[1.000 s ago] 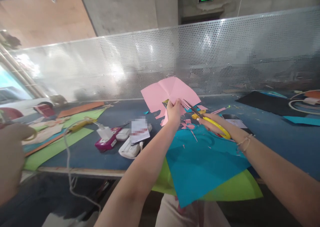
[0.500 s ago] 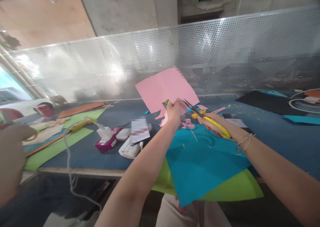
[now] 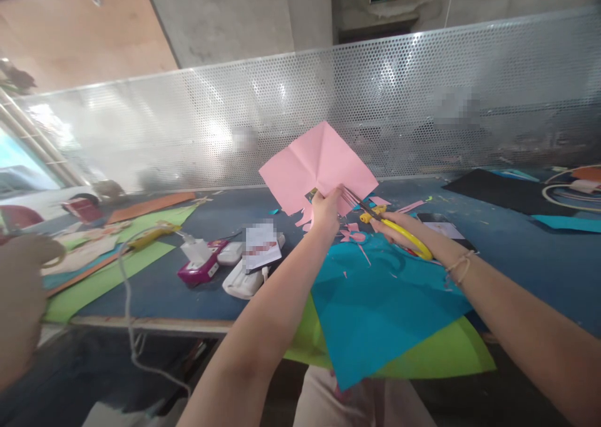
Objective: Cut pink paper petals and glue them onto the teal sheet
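Observation:
My left hand pinches the lower edge of a pink sheet of paper, which is held up and creased near its middle. My right hand grips yellow-handled scissors. Their blades lie at the sheet's lower right edge, beside thin cut strips and close to my left fingers. Beneath my hands, small pink paper scraps lie around the top of a blue paper sheet. Under that, a green sheet hangs over the table's front edge.
Left of my arm sit a purple power strip, a white device and a cable. Coloured sheets lie farther left, near another person's arm. Black paper lies at right; a perforated metal panel stands behind.
The pink sheet has tilted and folded more sharply along its middle, its corner now pointing up. The scissor blades look closer together at its edge. Both hands have barely moved.

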Motion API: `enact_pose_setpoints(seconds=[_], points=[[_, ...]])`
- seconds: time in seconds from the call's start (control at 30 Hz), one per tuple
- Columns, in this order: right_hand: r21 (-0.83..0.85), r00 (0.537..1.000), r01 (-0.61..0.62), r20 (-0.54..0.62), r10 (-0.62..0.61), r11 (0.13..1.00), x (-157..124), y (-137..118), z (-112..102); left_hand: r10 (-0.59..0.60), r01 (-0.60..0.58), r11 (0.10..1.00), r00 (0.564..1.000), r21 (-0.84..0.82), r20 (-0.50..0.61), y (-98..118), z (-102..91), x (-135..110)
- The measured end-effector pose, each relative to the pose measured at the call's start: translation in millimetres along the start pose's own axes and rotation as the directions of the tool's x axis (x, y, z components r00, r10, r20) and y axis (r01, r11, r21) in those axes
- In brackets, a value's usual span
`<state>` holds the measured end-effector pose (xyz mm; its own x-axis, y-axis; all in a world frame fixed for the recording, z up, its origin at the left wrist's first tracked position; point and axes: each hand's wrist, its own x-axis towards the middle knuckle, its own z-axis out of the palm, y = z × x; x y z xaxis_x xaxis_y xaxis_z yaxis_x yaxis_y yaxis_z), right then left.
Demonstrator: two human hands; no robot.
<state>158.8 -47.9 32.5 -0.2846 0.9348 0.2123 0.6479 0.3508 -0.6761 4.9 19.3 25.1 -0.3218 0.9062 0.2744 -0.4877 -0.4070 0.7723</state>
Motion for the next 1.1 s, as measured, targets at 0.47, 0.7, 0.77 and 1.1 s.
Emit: enact_pose_setpoints(seconds=[0.47,0.7,0.77,1.1], points=[[-0.051,0.997,-0.069,0.014,0.070,0.996,0.5,-3.1,-1.5,-0.032,0.033,0.997,0.999,0.063,-0.012,0.7,1.4,-1.8],[-0.021,0.996,-0.084,0.000,0.084,0.996,0.7,-2.8,1.6,-0.003,0.003,1.000,1.000,-0.011,0.002,-1.1,1.9,-1.0],[-0.004,0.996,-0.091,-0.003,0.091,0.996,0.0,-5.9,2.6,0.003,-0.003,1.000,1.000,-0.006,0.005,-1.4,1.5,-0.9],[0.080,0.985,-0.155,0.090,0.148,0.985,-1.6,-4.7,-0.6,-0.010,0.008,1.000,0.997,0.030,0.076,-7.4,-0.5,-2.3]])
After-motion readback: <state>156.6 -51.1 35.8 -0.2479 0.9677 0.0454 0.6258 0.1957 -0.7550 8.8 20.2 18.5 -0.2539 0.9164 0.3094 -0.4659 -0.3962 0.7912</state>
